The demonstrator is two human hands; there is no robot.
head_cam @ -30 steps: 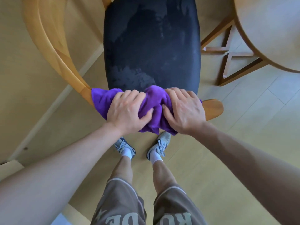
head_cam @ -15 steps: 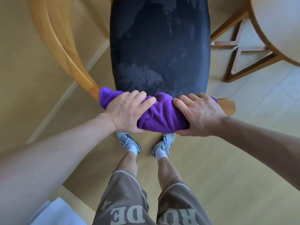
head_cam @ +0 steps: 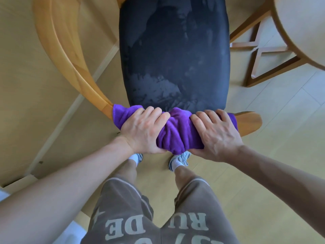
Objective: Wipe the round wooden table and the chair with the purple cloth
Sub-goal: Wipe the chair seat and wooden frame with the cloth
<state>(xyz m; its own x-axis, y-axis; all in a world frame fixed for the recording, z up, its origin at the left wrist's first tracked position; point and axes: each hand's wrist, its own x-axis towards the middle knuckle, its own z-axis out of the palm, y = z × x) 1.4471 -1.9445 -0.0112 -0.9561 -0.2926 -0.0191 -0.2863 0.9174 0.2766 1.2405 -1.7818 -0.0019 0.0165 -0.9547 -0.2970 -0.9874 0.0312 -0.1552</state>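
While the purple cloth [head_cam: 177, 132] lies bunched over the near rail of the chair [head_cam: 174, 55], both hands press it there, so the wipe looks to be on the wooden frame and not on the cushion. The left hand [head_cam: 143, 132] is clamped over the cloth's left half, fingers curled over the top and thumb tucked beneath; the right hand [head_cam: 217, 136] grips the right half the same way, so each is closed around cloth and rail together. I judge that this two-handed wrap lets the fabric rub the top and the underside of the rail in one pass.

From the cloth, the dark seat [head_cam: 174, 67] stretches away toward 12 o'clock, with paler streaks on its surface. At 9 o'clock the curved wooden arm [head_cam: 70, 64] emerges from under the cloth's end and sweeps away to 11 o'clock; at 3 o'clock a bare rounded rail end [head_cam: 250, 121] pokes out past the right hand and looks not yet covered. Farther out at 2 o'clock stands the round table [head_cam: 302, 29], only its edge and crossed legs showing, well apart from the hands. Below, at 6 o'clock, the person's shoes stand on the pale floor [head_cam: 281, 120].
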